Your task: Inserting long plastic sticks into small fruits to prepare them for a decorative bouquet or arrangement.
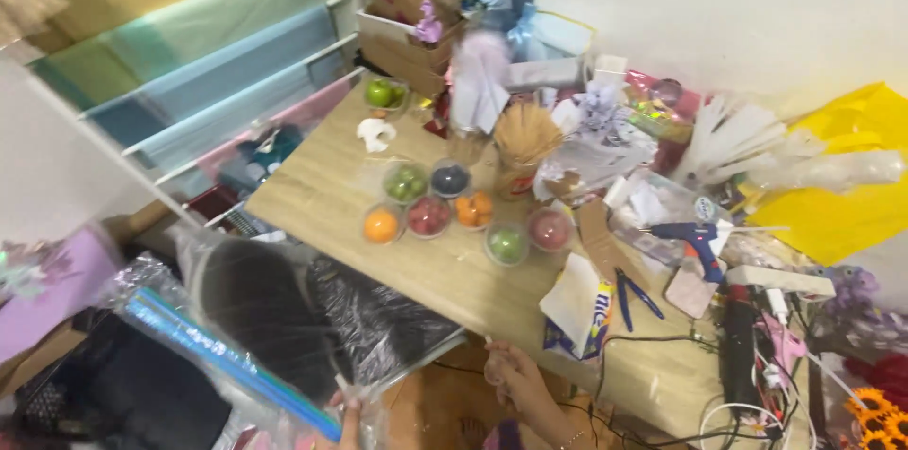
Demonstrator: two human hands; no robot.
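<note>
A clear plastic pack of black sheets (pixel 378 318) hangs over the near edge of the wooden table (pixel 445 270). My left hand (pixel 349 409) shows only partly at the bottom edge and grips the pack's lower edge. My right hand (pixel 515 376) is closed by the pack's right corner, just under the table edge, and seems to pinch the plastic there. A second wrapped bundle with a blue strip (pixel 218 346) lies to the left of the pack.
Several clear cups of coloured fruit (pixel 430 214) stand mid-table, with a cup of wooden skewers (pixel 525 143) behind. A blue glue gun (pixel 695 240), blue-handled pliers (pixel 629 294), a power strip (pixel 780 280) and cables crowd the right. Coloured paper rolls (pixel 208 62) hang on the left.
</note>
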